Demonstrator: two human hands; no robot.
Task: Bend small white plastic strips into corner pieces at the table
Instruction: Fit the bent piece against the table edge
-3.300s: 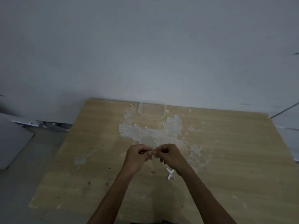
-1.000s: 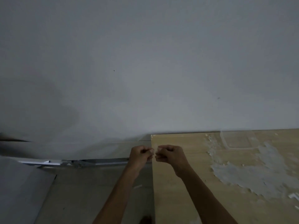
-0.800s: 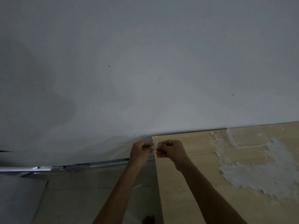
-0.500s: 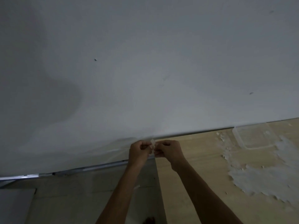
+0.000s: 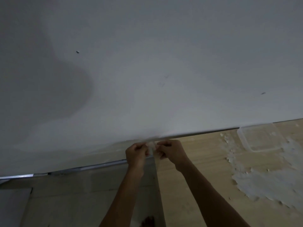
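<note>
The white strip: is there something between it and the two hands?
Nothing visible. The left hand and right hand both pinch the white strip directly, above the table's left edge.

Bare workroom; plaster-smeared table (image 5: 205,161)

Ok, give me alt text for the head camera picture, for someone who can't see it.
Two bare hands, left hand and right hand, pinch a small white strip between them near the wooden table's left edge. A clear container and white debris lie to the right, against a plain wall.
</note>
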